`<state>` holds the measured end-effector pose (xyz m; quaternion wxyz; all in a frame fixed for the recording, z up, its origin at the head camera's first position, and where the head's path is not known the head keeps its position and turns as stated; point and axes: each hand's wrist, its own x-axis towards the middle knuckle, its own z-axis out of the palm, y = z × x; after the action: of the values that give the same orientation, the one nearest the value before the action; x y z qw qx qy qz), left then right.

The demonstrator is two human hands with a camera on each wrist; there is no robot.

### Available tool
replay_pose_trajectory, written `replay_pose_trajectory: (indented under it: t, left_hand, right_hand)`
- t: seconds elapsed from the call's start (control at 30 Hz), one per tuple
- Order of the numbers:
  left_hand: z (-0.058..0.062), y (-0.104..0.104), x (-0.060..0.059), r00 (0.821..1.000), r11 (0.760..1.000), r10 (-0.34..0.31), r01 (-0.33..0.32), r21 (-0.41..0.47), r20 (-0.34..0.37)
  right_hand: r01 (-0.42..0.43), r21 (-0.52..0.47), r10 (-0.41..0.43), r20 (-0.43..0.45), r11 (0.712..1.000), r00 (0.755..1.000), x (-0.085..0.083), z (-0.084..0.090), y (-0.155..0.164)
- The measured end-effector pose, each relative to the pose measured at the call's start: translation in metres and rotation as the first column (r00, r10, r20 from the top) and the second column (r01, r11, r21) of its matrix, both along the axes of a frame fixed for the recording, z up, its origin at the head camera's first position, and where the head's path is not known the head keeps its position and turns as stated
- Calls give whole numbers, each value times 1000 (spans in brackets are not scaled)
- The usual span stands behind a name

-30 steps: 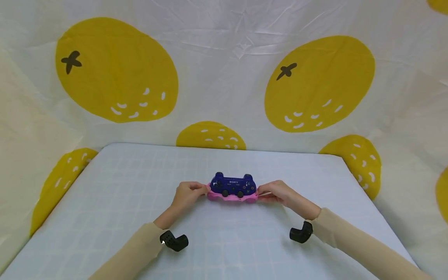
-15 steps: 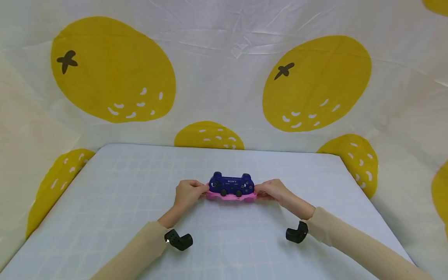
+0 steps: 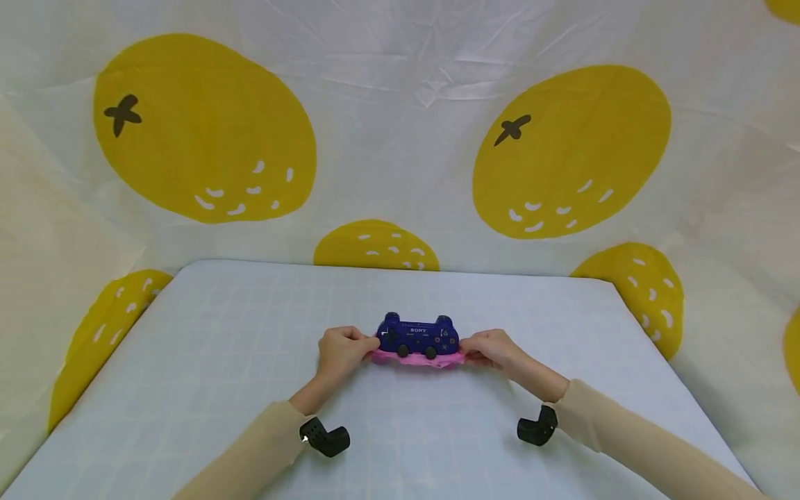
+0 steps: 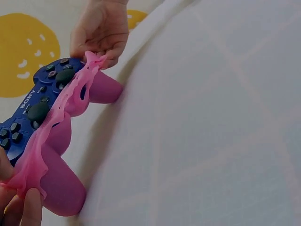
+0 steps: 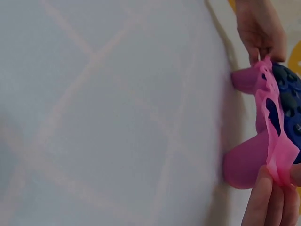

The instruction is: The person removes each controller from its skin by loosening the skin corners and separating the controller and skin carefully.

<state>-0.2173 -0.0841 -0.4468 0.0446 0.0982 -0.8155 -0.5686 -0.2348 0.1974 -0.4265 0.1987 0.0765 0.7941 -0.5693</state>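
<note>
Head view, centre of frame, on a pale blue gridded mat point(image 3: 219, 361). Left hand point(image 3: 340, 349) pinches the left end of a pink silicone cover point(image 3: 417, 358), fingers curled on the edge. Dark blue Sony game controller point(image 3: 417, 334) sits mid-frame between both hands, cover stretched along its near side and peeled off the face. Right hand point(image 3: 494, 347) pinches the cover's right end. Behind, a white cloth backdrop point(image 3: 400, 104) printed with yellow lemons.
</note>
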Motion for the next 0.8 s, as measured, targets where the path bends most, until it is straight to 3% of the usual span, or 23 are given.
replay_pose_trajectory:
  t: [0.37,0.53,0.8]
  left_hand:
    - [-4,-3,0,999,1000,-9,9,18,41]
    - [-4,-4,-4,1000,1000,0,0,-17,22]
    - [-8,-5,-6,996,1000,-5,3,21,93]
  right_hand:
    - [-3,-8,3,16,1000,1000,0,-4,1]
    - [0,-26,0,18,1000,1000,-3,-6,1]
    - [-6,-32,7,35,999,999,-6,-9,2]
